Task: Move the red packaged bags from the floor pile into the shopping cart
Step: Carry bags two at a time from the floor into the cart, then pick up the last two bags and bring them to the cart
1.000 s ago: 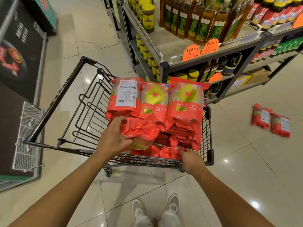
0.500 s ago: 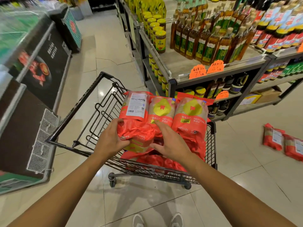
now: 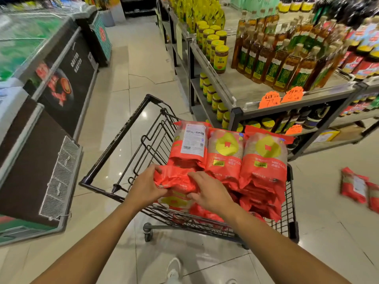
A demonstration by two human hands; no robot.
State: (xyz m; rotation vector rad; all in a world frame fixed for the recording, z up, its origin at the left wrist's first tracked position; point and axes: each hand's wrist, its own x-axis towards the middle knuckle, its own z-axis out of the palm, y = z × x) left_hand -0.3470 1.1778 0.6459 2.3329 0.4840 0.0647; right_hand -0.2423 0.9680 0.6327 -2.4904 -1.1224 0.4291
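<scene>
**Both hands grip 1 red bag over the cart**

We see 2 bare forearms reaching forward and angling inward, so the hands meet above the near end of the black wire shopping cart (image 3: 114, 144). The left hand (image 3: 146, 188) has its back turned up and outward, with its fingers curled round the left end of a crumpled red bag (image 3: 176, 179). The right hand (image 3: 209, 193) lies back-up on the bag's right end. Its fingers spread over the top of the wrapper and its thumb sits underneath, so it pinches the bag. The creased middle of the bag shows between the 2 hands, and the bag lies sideways inside the cart's basket.

Just beyond the fingertips, 3 upright red bags (image 3: 225, 152) stand side by side, touching. The 1 ahead of the left hand shows a white label. The 2 ahead and to the right of the right hand show a yellow emblem. Below and to the right of the right hand, heaped red bags (image 3: 262, 197) fill the basket.

Well off to the right of the right hand, 2 floor bags (image 3: 353, 185) lie on the pale tiles, blurred. Ahead and to the right of the right hand stands a shelf (image 3: 246, 87) with oil bottles (image 3: 287, 64), yellow-lidded jars (image 3: 220, 58) and orange price tags (image 3: 269, 99). Well to the left of the left hand sits a chest freezer (image 3: 51, 78). Beneath the forearms we see a white shoe (image 3: 174, 269).
</scene>
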